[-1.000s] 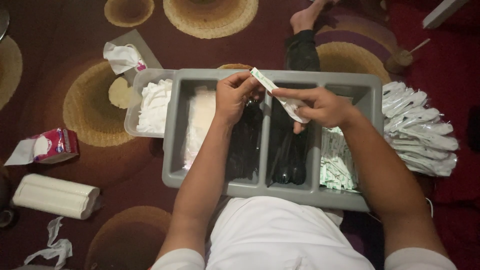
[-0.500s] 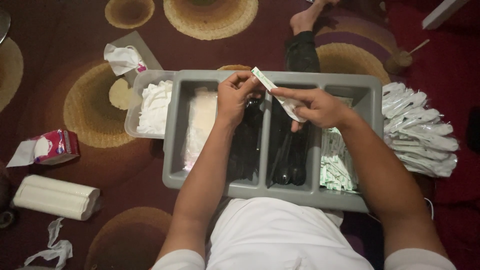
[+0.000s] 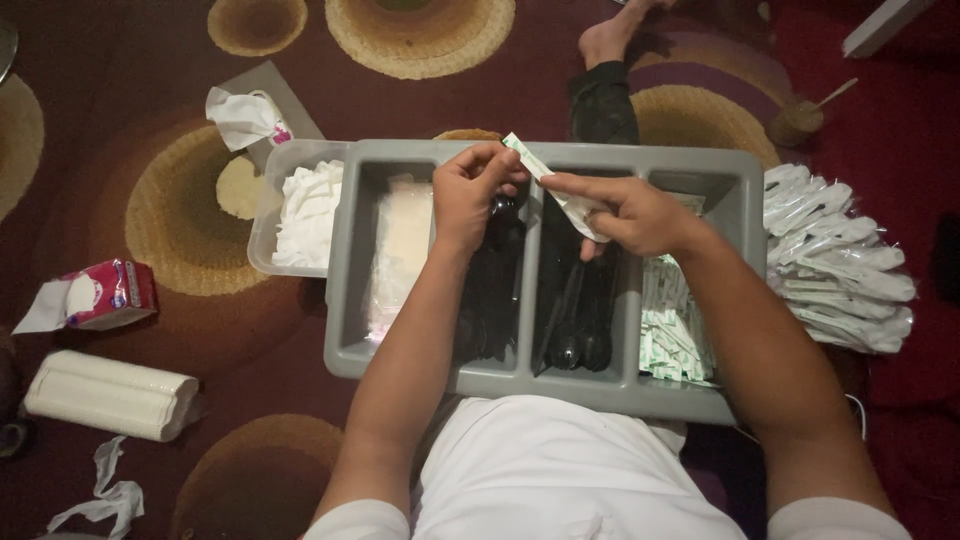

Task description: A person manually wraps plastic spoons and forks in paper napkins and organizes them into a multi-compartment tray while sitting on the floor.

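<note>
Dark red carpet with tan rings surrounds the grey divided tray on my lap. My left hand and right hand are both pinched on a thin white paper packet above the tray's middle compartments. Wrapped cutlery crowds the tray's right edge; a clear bin touches its left.

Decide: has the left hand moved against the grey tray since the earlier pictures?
No. The left hand stays over the grey tray, above the black cutlery.
</note>
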